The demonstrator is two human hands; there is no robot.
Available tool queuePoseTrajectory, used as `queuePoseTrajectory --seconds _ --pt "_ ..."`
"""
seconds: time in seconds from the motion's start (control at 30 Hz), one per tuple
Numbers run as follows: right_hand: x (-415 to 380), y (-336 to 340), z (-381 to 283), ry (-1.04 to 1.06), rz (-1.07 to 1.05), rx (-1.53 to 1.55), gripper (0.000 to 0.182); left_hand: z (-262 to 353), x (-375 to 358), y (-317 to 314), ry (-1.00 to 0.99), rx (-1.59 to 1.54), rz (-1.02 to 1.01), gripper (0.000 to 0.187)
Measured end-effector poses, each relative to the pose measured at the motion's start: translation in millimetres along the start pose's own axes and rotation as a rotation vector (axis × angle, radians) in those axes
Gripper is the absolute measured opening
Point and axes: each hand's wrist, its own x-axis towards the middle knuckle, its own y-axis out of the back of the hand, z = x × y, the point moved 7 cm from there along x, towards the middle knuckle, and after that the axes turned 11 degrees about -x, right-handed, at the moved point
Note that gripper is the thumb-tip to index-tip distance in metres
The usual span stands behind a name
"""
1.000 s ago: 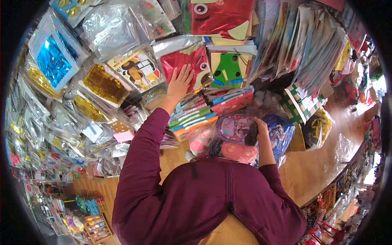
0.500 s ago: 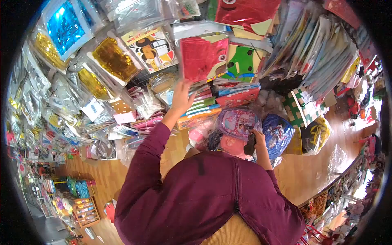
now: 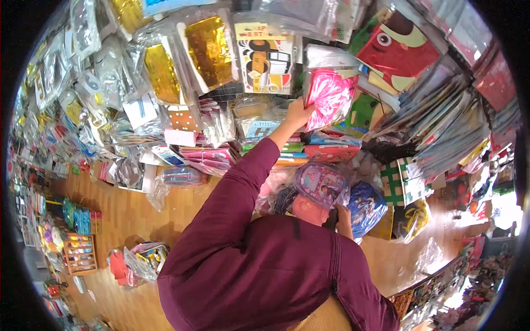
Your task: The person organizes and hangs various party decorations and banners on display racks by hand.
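Note:
My left hand (image 3: 298, 113) reaches up to the crowded display and grips the lower left edge of a shiny pink foil packet (image 3: 331, 94), which is tilted out from the other packets. My maroon sleeve (image 3: 232, 193) runs up to it. My right hand (image 3: 343, 212) stays low by my chest, closed around a small dark object (image 3: 333, 222) that I cannot identify. It rests between a plastic-wrapped purple backpack (image 3: 323, 185) and a blue backpack (image 3: 367, 204).
Gold foil packets (image 3: 207, 47), a cartoon sticker pack (image 3: 268, 63) and a red monster-face bag (image 3: 400, 49) hang around the pink packet. Stacked flat packs (image 3: 331, 151) lie below it. A green checked bag (image 3: 398, 182) stands right. On the wooden floor (image 3: 165, 209) are a small rack (image 3: 81, 255) and bagged goods (image 3: 138, 262).
My left hand has gone from lying flat on a red packet to gripping a pink foil packet further up and right. The view has swung, showing more floor at the left. My right hand has barely moved.

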Motion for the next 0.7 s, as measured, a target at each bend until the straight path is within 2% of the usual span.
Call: queuePoseTrajectory --seconds 0.03,0.07,0.13,0.17,0.23,0.27,0.3,0.33,0.37,0.4,0.43,0.47,0.53,0.6,0.67,0.7 --pt "-5.7 -5.1 -0.6 0.112 -0.055 -0.170 0.013 12.3 -9.1 9.4 0.003 0.129 -0.054 0.041" --pt "-6.1 -4.1 7.3 0.115 -0.064 -0.181 0.013 19.6 -19.1 25.8 0.009 0.126 -0.041 0.041" --pt "-1.6 -5.4 29.7 -0.189 -0.039 0.021 0.016 68.8 -35.3 69.9 -0.475 0.241 0.151 0.046" --pt "-7.0 -7.4 29.0 -0.205 -0.020 0.065 0.016 78.1 -28.8 85.8 -0.478 0.244 0.164 0.046" --pt "-17.0 -14.4 16.0 -0.161 0.003 -0.014 0.015 118.9 -23.6 112.5 -0.848 0.480 0.257 0.048" --pt "-21.0 -14.8 11.1 -0.123 0.035 -0.088 0.015 137.1 -12.3 120.4 -0.877 0.546 0.251 0.054" --pt "-26.5 -23.2 -6.2 0.418 -0.085 -0.300 0.016 140.5 7.9 121.1 -0.855 0.653 0.212 0.056" --pt "-19.8 -27.7 -6.9 0.428 -0.091 -0.308 0.016 140.3 27.5 122.7 -0.831 0.756 0.172 0.059" --pt "-7.4 -25.4 11.4 0.140 -0.075 -0.251 0.018 137.4 41.6 130.9 -0.828 0.755 0.185 0.059" --pt "-4.4 -23.7 27.8 -0.148 -0.053 -0.189 0.020 132.8 52.2 130.5 -0.863 0.915 0.163 0.060" --pt "-26.1 -36.7 -17.4 0.664 -0.063 -0.519 0.019 125.7 58.7 126.8 -0.895 1.073 0.139 0.062" --pt "-23.9 -39.5 -18.9 0.672 -0.057 -0.523 0.019 118.8 61.1 126.7 -0.900 1.066 0.148 0.062" --pt "-15.9 -37.4 5.9 -0.020 0.046 -0.236 0.016 107.2 59.3 126.8 -0.871 1.025 0.067 0.061" --pt "-29.4 -42.5 6.3 -0.044 0.061 -0.172 0.015 83.6 54.5 125.3 -0.873 1.008 0.035 0.059" --pt "-30.6 -43.0 10.9 0.094 0.040 -0.396 0.015 66.6 48.6 125.3 -0.869 1.004 -0.001 0.057" --pt "-34.6 -40.2 15.8 0.080 0.086 -0.449 0.015 59.0 45.8 124.3 -0.871 1.125 0.015 0.061"
